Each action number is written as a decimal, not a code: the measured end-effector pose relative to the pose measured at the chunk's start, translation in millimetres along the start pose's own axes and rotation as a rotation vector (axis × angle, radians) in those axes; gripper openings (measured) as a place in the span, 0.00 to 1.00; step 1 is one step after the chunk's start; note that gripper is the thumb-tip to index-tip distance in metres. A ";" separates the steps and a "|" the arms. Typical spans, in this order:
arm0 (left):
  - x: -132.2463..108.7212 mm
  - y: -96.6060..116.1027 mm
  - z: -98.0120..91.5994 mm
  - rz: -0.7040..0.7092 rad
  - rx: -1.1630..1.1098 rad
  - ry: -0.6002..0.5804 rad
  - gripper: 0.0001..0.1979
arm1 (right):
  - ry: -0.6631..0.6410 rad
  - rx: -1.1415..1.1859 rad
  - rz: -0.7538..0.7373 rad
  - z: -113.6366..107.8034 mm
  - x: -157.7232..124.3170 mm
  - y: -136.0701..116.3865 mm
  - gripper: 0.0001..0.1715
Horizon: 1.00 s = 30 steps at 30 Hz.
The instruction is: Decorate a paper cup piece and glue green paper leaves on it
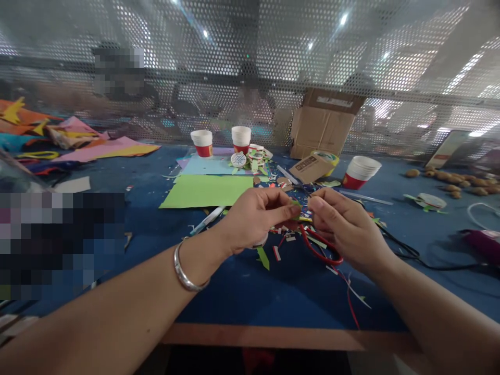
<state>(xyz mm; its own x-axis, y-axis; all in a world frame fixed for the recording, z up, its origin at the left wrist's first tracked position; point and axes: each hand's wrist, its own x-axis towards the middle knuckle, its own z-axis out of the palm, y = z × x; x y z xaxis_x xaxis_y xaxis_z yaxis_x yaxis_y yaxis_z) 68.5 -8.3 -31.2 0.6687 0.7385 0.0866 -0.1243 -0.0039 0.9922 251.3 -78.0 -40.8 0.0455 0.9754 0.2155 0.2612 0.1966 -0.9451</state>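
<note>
My left hand (pixel 255 219) is closed in a pinch on a small green paper piece (pixel 297 207) just above the blue table (pixel 234 281). A silver bangle (pixel 185 273) circles the left wrist. My right hand (pixel 344 229) is closed round red-handled scissors (pixel 320 250), whose loop handle hangs below the fingers; the blades point toward the green piece between both hands. Under the hands lie paper scraps (pixel 281 245) in green, red and white. A pen (pixel 207 221) rests on the table just left of my left hand.
A green paper sheet (pixel 207 190) and a pale blue sheet lie behind the hands. Red-and-white paper cup stacks (pixel 203 143) (pixel 361 172), a cardboard box (pixel 324 122), a black cable (pixel 414 255) and coloured paper at far left (pixel 78 140) surround them. A perforated screen stands behind, with people beyond.
</note>
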 end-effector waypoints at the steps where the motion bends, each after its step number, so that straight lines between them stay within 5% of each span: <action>1: -0.2 -0.1 -1.1 0.030 0.093 -0.010 0.12 | 0.000 -0.007 -0.005 -0.1 0.9 0.1 0.22; 9: -4.3 8.8 -3.7 0.143 0.566 -0.092 0.07 | -0.161 -0.056 0.018 -1.5 2.4 -3.6 0.20; 19: -0.7 6.6 -2.2 0.003 0.304 -0.136 0.03 | -0.174 -0.013 0.064 1.2 2.8 -1.1 0.20; 30: -2.5 8.4 -8.6 0.020 0.555 -0.206 0.08 | -0.081 0.095 0.070 1.7 3.6 2.1 0.23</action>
<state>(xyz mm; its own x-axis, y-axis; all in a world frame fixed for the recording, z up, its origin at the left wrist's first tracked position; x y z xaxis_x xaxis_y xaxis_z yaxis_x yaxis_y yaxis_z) 59.5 -4.4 -23.9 0.8055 0.5888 0.0665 0.2263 -0.4094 0.8839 250.4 -73.8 -42.4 -0.0186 0.9911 0.1318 0.1678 0.1330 -0.9768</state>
